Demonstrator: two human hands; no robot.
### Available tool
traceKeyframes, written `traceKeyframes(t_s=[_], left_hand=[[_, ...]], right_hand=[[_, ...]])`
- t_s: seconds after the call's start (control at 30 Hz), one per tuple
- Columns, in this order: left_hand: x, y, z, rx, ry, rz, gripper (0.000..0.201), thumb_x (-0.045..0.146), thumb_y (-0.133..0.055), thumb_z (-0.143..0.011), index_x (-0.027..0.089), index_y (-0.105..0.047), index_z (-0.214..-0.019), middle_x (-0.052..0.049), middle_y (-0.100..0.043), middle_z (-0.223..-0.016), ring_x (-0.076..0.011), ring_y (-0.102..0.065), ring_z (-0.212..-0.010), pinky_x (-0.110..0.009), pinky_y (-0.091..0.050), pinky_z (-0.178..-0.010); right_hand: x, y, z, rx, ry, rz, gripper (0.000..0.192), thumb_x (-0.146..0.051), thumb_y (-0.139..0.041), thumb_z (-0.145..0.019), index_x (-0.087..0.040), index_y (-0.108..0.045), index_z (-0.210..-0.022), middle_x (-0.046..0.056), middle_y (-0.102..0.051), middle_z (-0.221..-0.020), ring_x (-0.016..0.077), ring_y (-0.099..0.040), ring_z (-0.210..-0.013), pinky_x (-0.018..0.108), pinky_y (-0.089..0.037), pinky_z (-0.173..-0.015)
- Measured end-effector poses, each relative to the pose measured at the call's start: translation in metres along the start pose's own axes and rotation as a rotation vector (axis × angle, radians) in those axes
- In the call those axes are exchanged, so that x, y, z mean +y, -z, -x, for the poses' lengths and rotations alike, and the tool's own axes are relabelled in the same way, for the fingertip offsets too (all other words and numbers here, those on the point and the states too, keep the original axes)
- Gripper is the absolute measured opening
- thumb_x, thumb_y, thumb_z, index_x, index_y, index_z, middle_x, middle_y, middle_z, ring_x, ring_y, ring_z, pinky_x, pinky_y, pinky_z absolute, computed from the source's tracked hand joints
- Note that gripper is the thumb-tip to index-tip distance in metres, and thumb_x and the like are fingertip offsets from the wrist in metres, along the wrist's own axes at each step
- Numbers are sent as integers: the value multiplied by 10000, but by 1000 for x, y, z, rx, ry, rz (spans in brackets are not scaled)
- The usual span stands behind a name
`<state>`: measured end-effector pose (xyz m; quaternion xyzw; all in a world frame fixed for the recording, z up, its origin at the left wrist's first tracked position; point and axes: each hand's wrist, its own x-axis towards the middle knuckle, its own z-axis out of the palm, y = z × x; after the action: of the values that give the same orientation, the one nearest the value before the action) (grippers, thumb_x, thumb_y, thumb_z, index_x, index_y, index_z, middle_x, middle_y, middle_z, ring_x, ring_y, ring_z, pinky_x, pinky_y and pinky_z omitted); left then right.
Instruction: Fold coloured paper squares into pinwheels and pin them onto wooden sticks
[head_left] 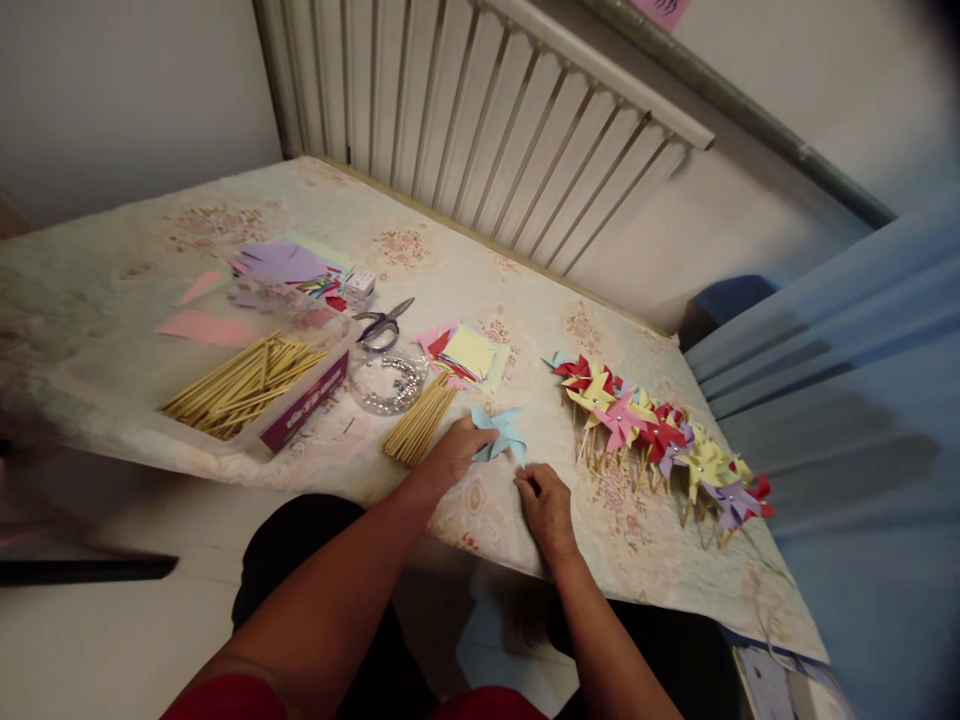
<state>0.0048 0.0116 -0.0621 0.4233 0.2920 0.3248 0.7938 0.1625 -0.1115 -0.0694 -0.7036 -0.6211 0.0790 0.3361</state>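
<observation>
Blue paper pinwheel [499, 434] lies near the table's [225, 225] front edge; left hand [450, 458] reaches forward, fingers pinching its side, while right hand [546, 512] presses curled fingertips at its lower point.

- Paper pinwheel [499, 433] under the left hand [450, 457]: light blue.
- Row of finished pinwheels [660, 435]: red, yellow, pink, purple, on tan sticks.
- Table cover [450, 260]: pale cream-green, faded pink floral motifs.
- Bamboo sticks [244, 385] in the clear tray: tan-yellow.
- Tray label [304, 405]: purple, white print.
- Paper squares [466, 355]: yellow on top; pink and red beneath.
- Cut paper stack [285, 265]: lilac uppermost.
- Radiator [480, 130]: white.
</observation>
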Motion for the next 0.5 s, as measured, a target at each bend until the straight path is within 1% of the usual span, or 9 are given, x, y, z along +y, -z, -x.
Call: traceKeyframes(t_s=[0.13, 0.33, 0.4, 0.5], left_hand=[[3, -2, 2, 6, 7, 10, 144, 287, -634, -681, 161, -589, -733, 21, -591, -647, -113, -489, -552, -237, -385, -556], [-4, -1, -2, 6, -4, 44, 153, 292, -647, -678, 162, -592, -738, 22, -592, -654, -108, -494, -555, -233, -386, -563], [-5, -1, -3, 3, -9, 46, 156, 297, -645, -679, 163, -593, -740, 26, -586, -647, -106, -493, -556, -232, -386, -569], [-2, -2, -2, -8, -8, 35, 154, 304, -634, -678, 165, -588, -728, 30, -576, -630, -111, -502, -566, -232, -387, -576]], right_hand=[[0, 0, -1, -2, -21, 24, 114, -215, -533, -830, -198, -594, -735, 31, -618, -761, 179, -572, -736, 295, -439, -719], [-3, 3, -5, -72, -15, 143, 188, -214, -468, -883, -182, -604, -757, 53, -627, -763, 179, -580, -731, 276, -410, -699], [-5, 4, -6, -87, -47, 182, 197, -199, -455, -884, -180, -612, -766, 62, -641, -773, 184, -586, -733, 278, -402, -697], [-9, 6, -9, -112, -105, 209, 152, -168, -485, -845, -178, -625, -786, 63, -662, -794, 186, -596, -745, 278, -395, -710]])
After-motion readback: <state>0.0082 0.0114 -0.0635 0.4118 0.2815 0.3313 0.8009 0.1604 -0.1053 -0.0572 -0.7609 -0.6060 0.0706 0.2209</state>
